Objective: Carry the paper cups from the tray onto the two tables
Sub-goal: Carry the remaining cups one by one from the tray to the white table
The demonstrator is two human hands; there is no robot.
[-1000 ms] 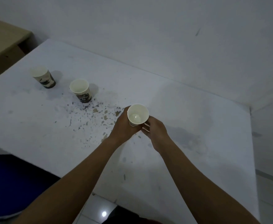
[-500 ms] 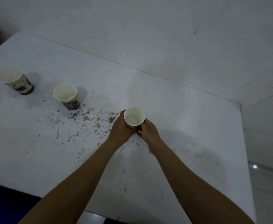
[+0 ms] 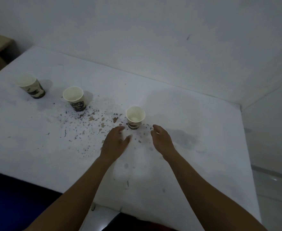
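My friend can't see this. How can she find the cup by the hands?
Find the big white table. Three paper cups stand in a row on it. Take the rightmost cup, just beyond the left hand and right hand.

Single wide-angle view from a camera on the person's head, facing forward and steeply down across a white table (image 3: 195,122) to the wall (image 3: 137,30) behind it, close enough that both bare forearms (image 3: 80,189) reach in from the bottom edge toward the table's middle
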